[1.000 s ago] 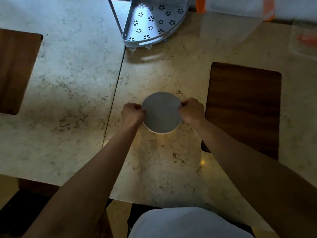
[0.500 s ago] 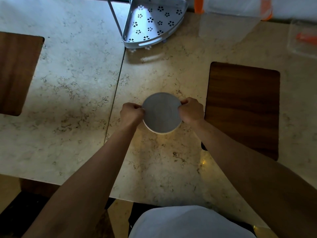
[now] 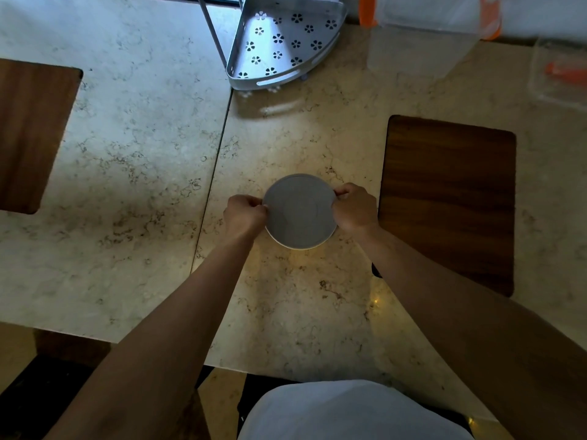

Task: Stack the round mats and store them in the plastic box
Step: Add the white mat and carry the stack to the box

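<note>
A stack of grey round mats (image 3: 300, 212) with a pale lower edge sits at the middle of the marble table (image 3: 143, 173). My left hand (image 3: 244, 214) grips its left rim and my right hand (image 3: 354, 208) grips its right rim, fingers curled around the edges. How many mats are in the stack is hidden from above. A clear plastic box (image 3: 422, 36) with orange clips stands at the far right back of the table, well beyond the mats.
A grey metal corner shelf (image 3: 282, 49) with flower cut-outs stands at the back centre. Dark wooden placemats lie at right (image 3: 448, 201) and at left (image 3: 28, 134). Another clear container (image 3: 559, 71) with an orange part sits at the far right edge.
Both hands stay on the mat stack's rims; the hands and stack have barely shifted.
</note>
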Available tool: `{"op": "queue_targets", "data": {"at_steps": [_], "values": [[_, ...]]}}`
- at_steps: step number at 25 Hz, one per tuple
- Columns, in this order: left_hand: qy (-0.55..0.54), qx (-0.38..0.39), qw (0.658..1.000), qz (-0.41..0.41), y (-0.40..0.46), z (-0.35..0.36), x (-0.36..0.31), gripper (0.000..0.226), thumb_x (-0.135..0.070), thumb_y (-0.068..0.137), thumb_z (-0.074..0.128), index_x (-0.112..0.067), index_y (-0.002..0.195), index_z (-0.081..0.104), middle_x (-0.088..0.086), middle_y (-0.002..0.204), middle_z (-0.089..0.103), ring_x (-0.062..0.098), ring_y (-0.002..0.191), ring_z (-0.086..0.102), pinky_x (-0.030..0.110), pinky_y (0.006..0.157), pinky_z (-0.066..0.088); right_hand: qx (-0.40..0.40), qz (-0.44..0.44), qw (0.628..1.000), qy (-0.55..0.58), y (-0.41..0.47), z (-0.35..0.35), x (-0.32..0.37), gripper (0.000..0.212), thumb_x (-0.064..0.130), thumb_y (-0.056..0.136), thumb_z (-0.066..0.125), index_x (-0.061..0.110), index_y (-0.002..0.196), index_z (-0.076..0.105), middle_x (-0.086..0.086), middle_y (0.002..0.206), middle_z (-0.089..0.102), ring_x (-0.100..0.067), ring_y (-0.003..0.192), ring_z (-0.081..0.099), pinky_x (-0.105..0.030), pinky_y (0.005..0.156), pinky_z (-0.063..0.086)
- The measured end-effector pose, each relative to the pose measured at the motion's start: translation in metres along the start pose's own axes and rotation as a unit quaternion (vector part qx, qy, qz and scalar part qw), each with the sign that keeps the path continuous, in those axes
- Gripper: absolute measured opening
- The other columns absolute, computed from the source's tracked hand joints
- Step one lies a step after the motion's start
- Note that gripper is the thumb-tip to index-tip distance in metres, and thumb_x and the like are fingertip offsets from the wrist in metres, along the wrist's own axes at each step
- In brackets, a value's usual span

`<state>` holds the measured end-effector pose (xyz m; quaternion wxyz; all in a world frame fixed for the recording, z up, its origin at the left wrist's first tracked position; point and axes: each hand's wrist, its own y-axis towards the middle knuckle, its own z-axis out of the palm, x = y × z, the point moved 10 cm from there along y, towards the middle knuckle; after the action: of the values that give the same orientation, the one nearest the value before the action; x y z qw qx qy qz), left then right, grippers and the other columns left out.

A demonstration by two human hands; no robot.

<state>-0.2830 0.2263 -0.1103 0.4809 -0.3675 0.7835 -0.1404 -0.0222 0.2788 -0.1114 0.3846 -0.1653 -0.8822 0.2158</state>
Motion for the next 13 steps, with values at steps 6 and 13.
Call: {"op": "queue_targets", "data": {"at_steps": [6, 13], "values": [[0.144, -0.034, 0.983, 0.105, -0.007, -0.003, -0.022, 0.026, -0.013, 0.075, 0.063, -0.031, 0.058, 0.056, 0.004, 0.063, 0.063, 0.018, 0.058, 0.058, 0.037, 0.065, 0.056, -0.020, -0.018, 0.997, -0.072, -0.002, -0.003, 0.003, 0.015, 0.020, 0.090, 0.060, 0.013, 0.096, 0.071, -0.001, 0.088, 0.070, -0.017, 0.071, 0.062, -0.023, 0.055, 0.045], [0.167, -0.030, 0.981, 0.090, -0.007, 0.001, -0.024, 0.008, -0.013, 0.073, 0.064, -0.014, 0.066, 0.061, 0.012, 0.066, 0.062, 0.028, 0.064, 0.059, 0.044, 0.068, 0.057, -0.046, 0.017, 0.992, -0.114, -0.006, -0.008, 0.004, 0.022, 0.023, 0.089, 0.063, 0.004, 0.082, 0.071, -0.012, 0.079, 0.070, -0.027, 0.067, 0.067, -0.025, 0.047, 0.043]]}}
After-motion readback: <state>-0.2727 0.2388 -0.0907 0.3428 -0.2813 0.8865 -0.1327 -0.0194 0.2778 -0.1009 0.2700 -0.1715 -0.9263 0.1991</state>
